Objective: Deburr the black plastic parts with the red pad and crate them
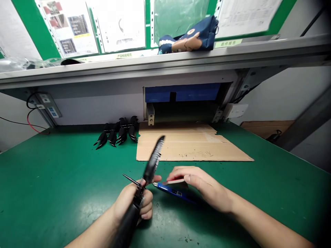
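My left hand (126, 198) is closed around a long, glossy black plastic part (152, 165). One pointed end of it rises up and away from me, the other runs down toward the bottom edge, and a thin black prong sticks out to the left. Pinched between the thumb and fingers of my right hand (204, 186) is a thin, flat pale strip (177, 181) with some red along it; its kind is unclear. Just below that strip, a blue-handled tool (176, 192) with a metallic tip lies on the green table, partly in shadow.
Several similar black plastic parts (117, 132) rest at the back left of the green table (64, 179). A flat cardboard sheet (186, 144) lies behind my hands. Above runs a metal-edged shelf (103, 70) with a dark blue pouch (191, 38). A wall socket (235, 110) sits at right.
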